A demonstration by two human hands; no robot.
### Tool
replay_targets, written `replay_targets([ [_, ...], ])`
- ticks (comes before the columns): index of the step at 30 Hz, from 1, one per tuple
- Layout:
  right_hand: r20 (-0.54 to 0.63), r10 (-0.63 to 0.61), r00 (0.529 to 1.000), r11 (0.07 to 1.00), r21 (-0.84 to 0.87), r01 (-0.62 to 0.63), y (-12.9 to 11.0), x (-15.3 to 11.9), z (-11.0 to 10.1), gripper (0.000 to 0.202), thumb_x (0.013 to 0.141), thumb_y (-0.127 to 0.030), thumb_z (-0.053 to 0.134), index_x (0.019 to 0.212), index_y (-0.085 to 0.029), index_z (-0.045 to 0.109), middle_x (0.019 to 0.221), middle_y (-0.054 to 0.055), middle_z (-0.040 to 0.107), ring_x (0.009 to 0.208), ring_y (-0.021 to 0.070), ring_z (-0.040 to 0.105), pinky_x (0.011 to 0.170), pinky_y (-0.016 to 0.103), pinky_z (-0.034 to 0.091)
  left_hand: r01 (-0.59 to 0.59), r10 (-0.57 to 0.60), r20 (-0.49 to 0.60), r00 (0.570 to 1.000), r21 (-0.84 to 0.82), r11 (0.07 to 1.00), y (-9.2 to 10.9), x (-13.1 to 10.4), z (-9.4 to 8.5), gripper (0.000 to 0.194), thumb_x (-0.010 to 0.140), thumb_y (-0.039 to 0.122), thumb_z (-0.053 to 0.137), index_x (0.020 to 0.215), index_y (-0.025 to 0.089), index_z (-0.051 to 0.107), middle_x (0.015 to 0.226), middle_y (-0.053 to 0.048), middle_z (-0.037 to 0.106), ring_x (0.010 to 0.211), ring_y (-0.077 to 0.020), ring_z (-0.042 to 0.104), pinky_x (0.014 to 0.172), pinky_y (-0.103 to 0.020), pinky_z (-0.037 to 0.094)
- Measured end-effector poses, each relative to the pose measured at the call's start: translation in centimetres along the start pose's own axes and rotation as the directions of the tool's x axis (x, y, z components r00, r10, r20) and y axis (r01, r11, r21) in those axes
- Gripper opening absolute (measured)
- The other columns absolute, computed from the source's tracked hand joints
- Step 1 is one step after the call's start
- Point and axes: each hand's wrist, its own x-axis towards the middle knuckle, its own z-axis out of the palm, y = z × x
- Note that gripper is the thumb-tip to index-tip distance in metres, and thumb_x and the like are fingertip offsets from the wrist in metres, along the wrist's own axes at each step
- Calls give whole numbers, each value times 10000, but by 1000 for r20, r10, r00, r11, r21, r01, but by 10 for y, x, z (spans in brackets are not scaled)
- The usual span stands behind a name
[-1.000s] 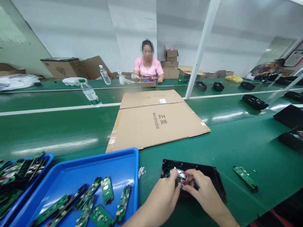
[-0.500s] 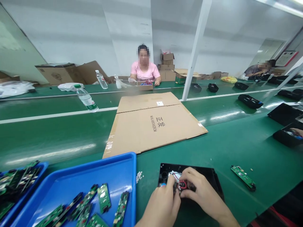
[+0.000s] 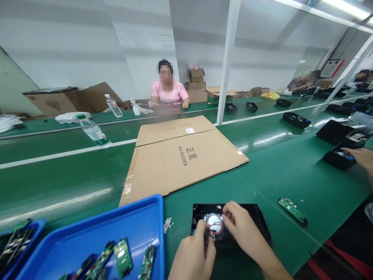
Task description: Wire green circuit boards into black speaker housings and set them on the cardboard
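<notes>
A black plastic housing (image 3: pixel 233 245) lies on the green bench in front of me. Inside it sits a round silver speaker (image 3: pixel 213 221), with red wires (image 3: pixel 217 231) looping across its lower part. At the housing's near left, my left hand (image 3: pixel 195 251) is closed, thumb and fingers pinching a small dark part mostly hidden by the fingers. My right hand (image 3: pixel 240 227) reaches over the housing's right side. Its fingertips pinch together at a small white connector (image 3: pixel 219 208) on a thin wire, above the speaker's upper right.
A blue tray (image 3: pixel 159 233) holding green circuit boards (image 3: pixel 122 254) stands at left, another tray at its side. Small white bits (image 3: pixel 168 224) lie between tray and housing. A single board (image 3: pixel 293 211) lies right. Flat cardboard (image 3: pixel 171 171) lies ahead; a co-worker's hand (image 3: pixel 363 157) works far right.
My right hand has moved up and away from my left, bringing the white connector into sight. More of the speaker shows. The camera view has turned slightly right.
</notes>
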Motion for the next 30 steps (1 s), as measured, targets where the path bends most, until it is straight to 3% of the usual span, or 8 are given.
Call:
replay_targets([
  [2,-12,76,997,974,216,-71,13,-8,-9,161,928,-276,447,793,-197,484,736,-10,489,602,117,487,528,220,423,-1,-4,-46,999,-124,992,2,1,3,191,892,220,367,1006,230,519,563,7,669,494,-198,640,510,-261,402],
  [5,126,163,979,841,500,-205,29,-21,-18,318,954,-507,443,902,-197,494,667,-28,473,528,107,459,452,208,411,61,-99,-111,989,-300,952,7,3,9,181,895,302,389,995,230,523,567,3,668,527,-202,665,497,-263,418],
  [8,164,115,980,799,571,-189,31,-28,-19,389,941,-565,478,933,-182,545,696,-10,493,579,110,487,478,205,437,121,-195,-143,970,-412,903,10,7,13,167,873,341,415,960,231,505,607,-17,693,569,-221,696,495,-273,440],
  [12,69,-100,993,960,270,78,16,-29,-18,309,1000,-401,431,872,-190,618,816,28,557,702,129,524,608,243,453,117,-220,-200,955,-427,896,12,10,14,94,855,350,444,846,256,451,578,16,676,546,-207,694,532,-271,479],
  [16,28,-368,929,925,-89,369,6,-27,-9,290,1017,-222,364,848,-194,597,792,18,563,731,142,527,627,255,400,103,-204,-200,958,-422,901,12,9,16,53,864,317,425,852,266,424,599,26,692,556,-195,699,538,-255,484],
  [24,-37,-477,878,851,-270,451,6,-23,4,293,1012,-186,362,780,-171,540,750,5,535,679,128,473,581,245,347,120,-183,-154,971,-345,931,21,6,12,81,891,198,396,852,269,407,636,12,704,575,-171,695,554,-225,473],
  [30,-67,-561,825,779,-379,499,3,-22,10,311,983,-109,353,715,-167,500,705,2,520,633,129,422,559,269,293,84,-142,-158,977,-326,941,9,6,18,65,907,216,384,879,262,421,621,10,694,573,-193,689,544,-247,449],
])
